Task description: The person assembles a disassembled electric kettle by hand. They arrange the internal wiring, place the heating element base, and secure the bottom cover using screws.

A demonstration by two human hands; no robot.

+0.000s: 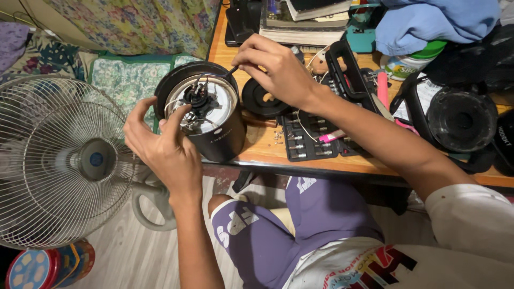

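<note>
Lower centre: purple shorts (316, 219), knees under wooden table (267, 152). Left hand (160, 142), centre-left, fingers curled around rim of black cylindrical appliance (214, 120) at table's front edge, wiring exposed on top. Right hand (276, 69), upper centre, closed on thin black tool (231, 70), tip over the wiring. Screwdriver bit case (308, 142) just right. Standing fan (59, 160) far left. Books (305, 21) top.

Warm indoor light, sharp centre, slight wide-angle bend at edges.
</note>
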